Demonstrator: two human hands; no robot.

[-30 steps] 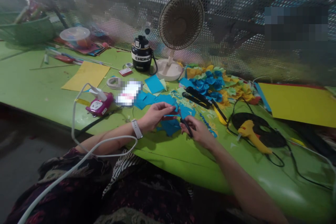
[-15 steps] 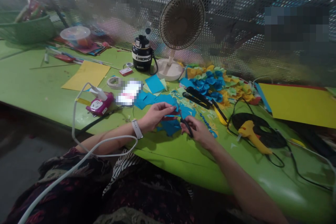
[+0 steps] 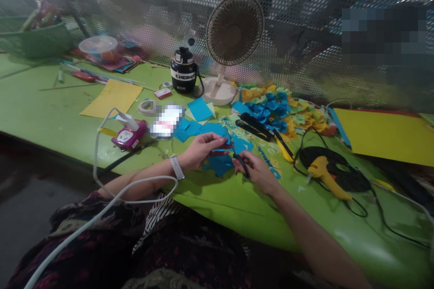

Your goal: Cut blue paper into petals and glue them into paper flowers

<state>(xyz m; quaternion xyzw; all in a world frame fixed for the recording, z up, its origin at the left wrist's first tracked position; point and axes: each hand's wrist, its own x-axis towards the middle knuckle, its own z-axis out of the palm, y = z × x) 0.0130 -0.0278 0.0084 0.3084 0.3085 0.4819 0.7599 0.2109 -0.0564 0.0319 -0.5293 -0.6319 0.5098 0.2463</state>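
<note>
Over the front middle of the green table, my left hand (image 3: 202, 149) is pinched closed on a small piece of blue paper (image 3: 222, 149), partly hidden by the fingers. My right hand (image 3: 256, 168) is wrapped round the black handles of a pair of scissors (image 3: 241, 162). Their blades point up and away, right by the left fingertips and the paper. Beneath and behind both hands lie cut blue paper pieces (image 3: 217, 130). Curly blue offcuts (image 3: 267, 160) are scattered just beyond the right hand.
A phone (image 3: 167, 120), a tape roll (image 3: 148, 107) and a purple power socket (image 3: 129, 136) sit to the left, with a white cable (image 3: 135, 185) looping over my left forearm. Behind stand a black bottle (image 3: 183, 72) and a fan (image 3: 234, 29). A stapler (image 3: 255, 125), paper flowers (image 3: 274, 106) and yellow glue gun (image 3: 327, 176) are rightward.
</note>
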